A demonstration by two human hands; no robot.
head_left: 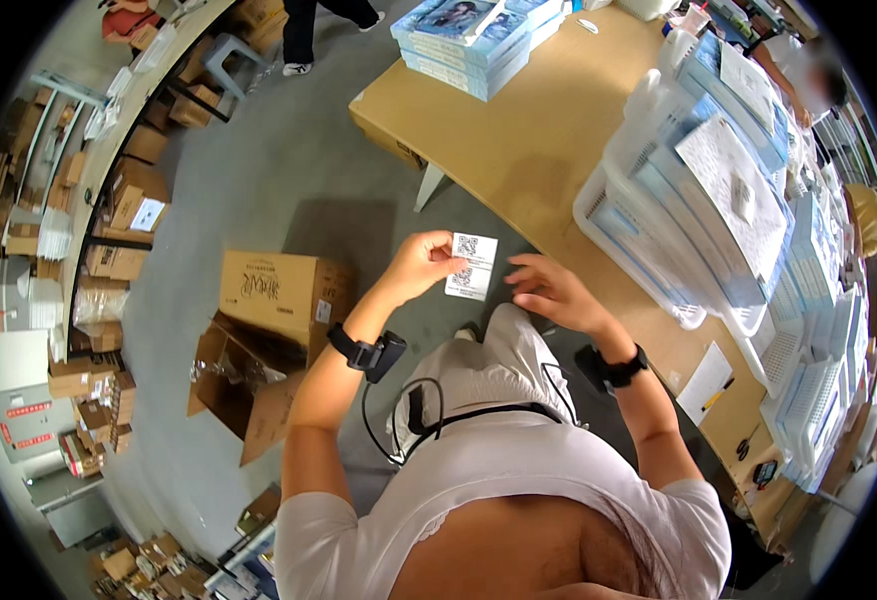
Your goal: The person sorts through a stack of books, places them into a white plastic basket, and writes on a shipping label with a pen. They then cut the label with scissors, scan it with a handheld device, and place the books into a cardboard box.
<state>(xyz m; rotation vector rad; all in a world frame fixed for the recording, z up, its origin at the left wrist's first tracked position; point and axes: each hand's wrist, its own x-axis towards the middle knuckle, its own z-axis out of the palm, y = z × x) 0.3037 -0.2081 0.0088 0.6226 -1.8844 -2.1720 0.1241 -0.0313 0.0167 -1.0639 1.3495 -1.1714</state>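
My left hand (432, 262) pinches a small white card (476, 282) by its left edge, between thumb and fingers. The card bears printed square codes and lines of writing. Just right of it, my right hand (547, 291) is held with its fingers apart and touches nothing. Both hands are in front of my body, beside the edge of a wooden table (510, 176). On the table stand white plastic baskets (607, 225) with light-blue boxes (678, 217) in them, some topped by white sheets. A stack of blue illustrated boxes (461, 56) sits at the table's far end.
An open cardboard box (258, 375) and a closed carton (270, 292) are on the floor at left. Scissors (744, 448) and a notepad with a pen (705, 382) lie on the near table. Shelving with cartons lines the left. Other people are at the top and right.
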